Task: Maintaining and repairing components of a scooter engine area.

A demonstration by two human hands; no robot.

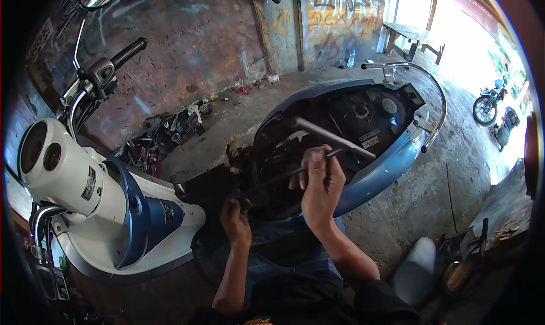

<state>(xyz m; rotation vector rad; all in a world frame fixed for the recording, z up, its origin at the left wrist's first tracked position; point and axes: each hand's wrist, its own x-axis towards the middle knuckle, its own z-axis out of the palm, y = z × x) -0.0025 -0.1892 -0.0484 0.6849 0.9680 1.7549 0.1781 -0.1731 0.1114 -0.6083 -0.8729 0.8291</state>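
A T-handle wrench (335,137) slants over the open body of a scooter, its pale crossbar up and to the right. My right hand (321,189) is closed round the dark shaft just below that crossbar. At the shaft's lower left end, my left hand (236,223) has its fingers pinched together on it. What the tip meets is too dark to make out. Under the hands lies the scooter's blue rear body (372,180), seat off, with a round cap (389,106) inside. Its white and blue front shield (136,217) stands on the left.
A chrome grab rail (436,98) curves round the scooter's tail. Left are the handlebar grip (129,52) and mirror stalk. Piled parts (170,132) lie by the painted wall. A grey seat-like piece (417,271) is at lower right. Farther off are a bench (406,31) and a motorcycle (487,106).
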